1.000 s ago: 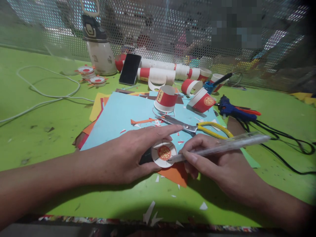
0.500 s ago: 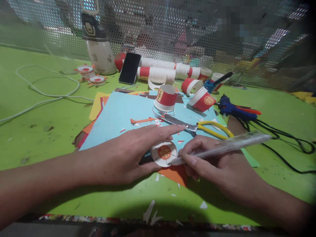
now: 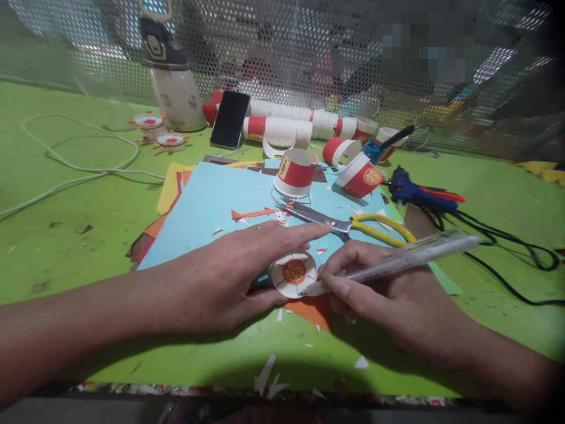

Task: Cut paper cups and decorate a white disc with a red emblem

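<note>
A small round white disc [image 3: 286, 287] with an orange emblem and dark lines is held at its edge by my left hand [image 3: 220, 277], thumb below and fingers above. My right hand [image 3: 388, 300] grips a translucent pen [image 3: 415, 257], its tip touching the disc's lower edge. Beyond my fingers, yellow-handled scissors [image 3: 338, 225] lie on light blue paper [image 3: 212, 200]. A cut red and white paper cup [image 3: 295, 175] stands behind the blades, with a tilted cup [image 3: 359, 175] to its right. An orange paper strip [image 3: 253, 213] lies left of the scissors.
At the back are a bottle [image 3: 174, 94], a phone [image 3: 230, 119] and stacked paper cups [image 3: 286, 131]. Two small paper discs [image 3: 171, 141] and a white cable [image 3: 66, 187] lie left. A blue glue gun [image 3: 415, 191] with black cord is on the right. Paper scraps [image 3: 265, 374] lie near the front edge.
The view has shifted slightly, so the background objects appear a little further left. Both hands keep their holds, and the pen tip remains at the disc's lower edge.
</note>
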Tool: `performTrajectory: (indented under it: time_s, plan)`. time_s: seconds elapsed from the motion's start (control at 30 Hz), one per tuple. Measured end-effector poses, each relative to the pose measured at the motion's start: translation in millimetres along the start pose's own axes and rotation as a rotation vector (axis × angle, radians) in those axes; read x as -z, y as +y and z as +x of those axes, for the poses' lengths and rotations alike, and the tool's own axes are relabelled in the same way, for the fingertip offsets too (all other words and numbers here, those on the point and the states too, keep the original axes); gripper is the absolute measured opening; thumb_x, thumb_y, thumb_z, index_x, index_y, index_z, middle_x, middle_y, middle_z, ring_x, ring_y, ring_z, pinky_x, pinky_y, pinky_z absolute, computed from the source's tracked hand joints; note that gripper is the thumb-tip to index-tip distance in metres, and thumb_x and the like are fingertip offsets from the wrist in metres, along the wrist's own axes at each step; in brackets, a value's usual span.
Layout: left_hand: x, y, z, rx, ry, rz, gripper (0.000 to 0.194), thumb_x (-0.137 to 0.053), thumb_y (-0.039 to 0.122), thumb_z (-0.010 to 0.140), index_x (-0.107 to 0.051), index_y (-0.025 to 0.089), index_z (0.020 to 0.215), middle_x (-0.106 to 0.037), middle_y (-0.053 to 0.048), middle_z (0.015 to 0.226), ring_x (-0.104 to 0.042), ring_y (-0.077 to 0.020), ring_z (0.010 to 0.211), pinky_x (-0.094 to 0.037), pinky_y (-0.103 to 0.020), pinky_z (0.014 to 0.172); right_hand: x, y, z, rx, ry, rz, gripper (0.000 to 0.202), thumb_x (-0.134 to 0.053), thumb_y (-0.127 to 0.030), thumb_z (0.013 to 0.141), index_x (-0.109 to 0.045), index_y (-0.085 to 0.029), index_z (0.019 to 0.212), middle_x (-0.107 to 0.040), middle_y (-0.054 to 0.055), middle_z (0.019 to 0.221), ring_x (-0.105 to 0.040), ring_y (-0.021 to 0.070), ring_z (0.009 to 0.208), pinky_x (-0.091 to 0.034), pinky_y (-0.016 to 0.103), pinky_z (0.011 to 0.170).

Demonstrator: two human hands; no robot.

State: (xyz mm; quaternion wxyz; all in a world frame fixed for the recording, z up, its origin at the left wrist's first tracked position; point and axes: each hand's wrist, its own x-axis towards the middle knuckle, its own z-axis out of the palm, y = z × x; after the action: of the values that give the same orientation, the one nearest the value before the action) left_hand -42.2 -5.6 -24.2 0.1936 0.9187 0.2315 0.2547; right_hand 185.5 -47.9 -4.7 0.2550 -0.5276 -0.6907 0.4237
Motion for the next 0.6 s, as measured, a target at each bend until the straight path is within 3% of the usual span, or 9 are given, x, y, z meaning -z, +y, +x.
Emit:
performTrajectory:
  time_s: [0.3,0.6]
  plan:
    - [-0.7,-1.2,-0.1,-0.031,0.021,0.008,0.066,-0.061,0.025,0.088,-0.031,0.024,0.147,-0.058,-0.009,0.134,-0.055,-0.0221,0.12,-0.047,-0.031,0.098,-0.5,0.1,0.1,0.052,0.055,-0.034,0.01,-0.055,-0.027,0.085,-0.06,-0.023,0.077,-0.061,-0.003,0.061,-0.054,0.0122,0.053,-0.044,0.026,0.05]
    - [-1.0,-0.5,0.4,-0.017,0.009,-0.003,0.067,-0.062,0.024,0.087,-0.031,0.025,0.147,-0.057,-0.009,0.135,-0.055,-0.0234,0.12,-0.048,-0.033,0.097,-0.4,4.1,2.2,0.068,0.019,-0.065,0.011,-0.056,-0.028,0.086,-0.06,-0.024,0.077,-0.062,-0.004,0.061,-0.056,0.0124,0.053,-0.044,0.025,0.048]
